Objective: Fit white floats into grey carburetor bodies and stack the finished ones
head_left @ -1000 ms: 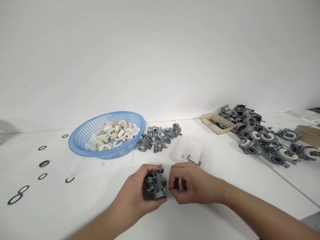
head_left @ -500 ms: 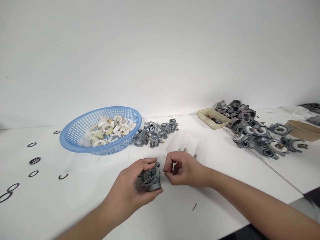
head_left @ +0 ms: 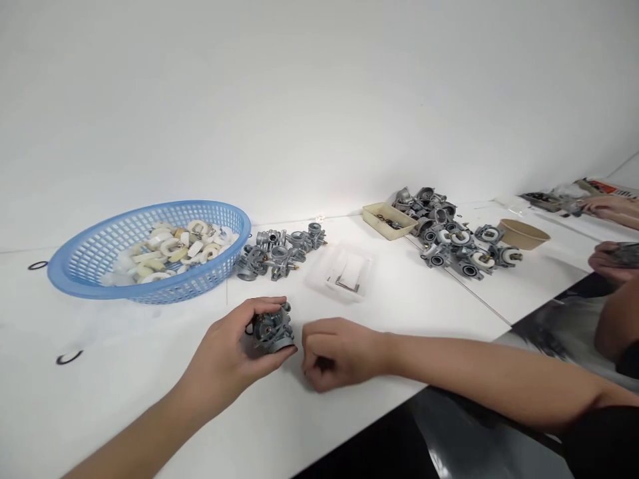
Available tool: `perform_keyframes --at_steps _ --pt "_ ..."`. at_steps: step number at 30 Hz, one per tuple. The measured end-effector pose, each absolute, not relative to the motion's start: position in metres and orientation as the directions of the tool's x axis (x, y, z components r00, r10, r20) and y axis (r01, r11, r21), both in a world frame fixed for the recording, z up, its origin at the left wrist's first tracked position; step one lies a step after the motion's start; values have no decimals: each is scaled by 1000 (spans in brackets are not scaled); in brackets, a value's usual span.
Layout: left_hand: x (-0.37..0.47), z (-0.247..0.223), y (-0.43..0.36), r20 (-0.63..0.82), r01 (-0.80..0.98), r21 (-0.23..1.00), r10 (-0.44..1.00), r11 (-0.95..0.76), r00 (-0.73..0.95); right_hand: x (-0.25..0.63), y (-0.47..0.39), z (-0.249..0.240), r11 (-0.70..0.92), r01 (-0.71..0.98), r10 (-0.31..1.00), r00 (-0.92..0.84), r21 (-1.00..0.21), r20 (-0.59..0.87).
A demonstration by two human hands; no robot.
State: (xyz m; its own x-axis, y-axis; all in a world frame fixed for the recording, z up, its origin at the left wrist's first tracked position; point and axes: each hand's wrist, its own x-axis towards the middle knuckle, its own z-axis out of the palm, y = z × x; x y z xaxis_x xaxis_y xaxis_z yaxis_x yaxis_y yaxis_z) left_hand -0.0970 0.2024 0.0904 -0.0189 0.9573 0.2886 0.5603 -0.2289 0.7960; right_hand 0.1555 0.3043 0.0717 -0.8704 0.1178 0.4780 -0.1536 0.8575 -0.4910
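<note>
My left hand [head_left: 234, 346] is wrapped round a grey metal carburetor body [head_left: 272, 329], thumb below and fingers above, its open hollow side towards me. Just right of it, my right hand [head_left: 339, 352] is closed with curled fingers, low over the table and apart from the carburetor. Whatever its fingertips may hold is hidden. Beyond the hands lies a clear plastic tray [head_left: 367, 269] with a few thin metal pins in it. More carburetor bodies [head_left: 279, 256] stand in a group behind my left hand.
A blue basket [head_left: 70, 283] of white and yellowish floats stands at left. Black rings [head_left: 68, 358] lie near it. Farther right are a cream tray [head_left: 394, 233] of small parts, carburetors with white floats [head_left: 466, 253], and a brown bowl [head_left: 524, 233]. Another person's hands [head_left: 612, 207] are at far right.
The view has swung right, bringing in another person's hands. My right hand has lowered and its fingers have curled in more. The loose pin on the table no longer shows. My left hand keeps the carburetor.
</note>
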Motion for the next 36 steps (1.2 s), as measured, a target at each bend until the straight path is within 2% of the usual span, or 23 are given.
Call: perform_keyframes --at_steps 3,6,12,21,26,31,36 --pt "-96 95 204 227 504 846 973 -175 -44 135 325 73 869 -119 159 -851 -480 500" --pt "-98 99 205 228 482 860 972 -169 -66 122 336 76 868 -85 212 -827 -489 520" --pt "-106 108 204 189 460 875 981 -149 -41 113 346 80 830 10 373 -752 -557 543" --pt "-106 107 207 170 431 891 985 -143 -23 108 347 89 761 -26 441 -712 -648 546" --pt "-99 97 198 95 456 885 995 -96 26 112 346 95 720 -23 530 -626 -694 572" --pt "-102 91 193 70 591 801 996 -94 63 123 337 105 746 -17 527 -597 -666 605" --pt "-98 94 192 115 516 852 993 -92 -12 138 329 115 756 -68 547 -482 -651 685"
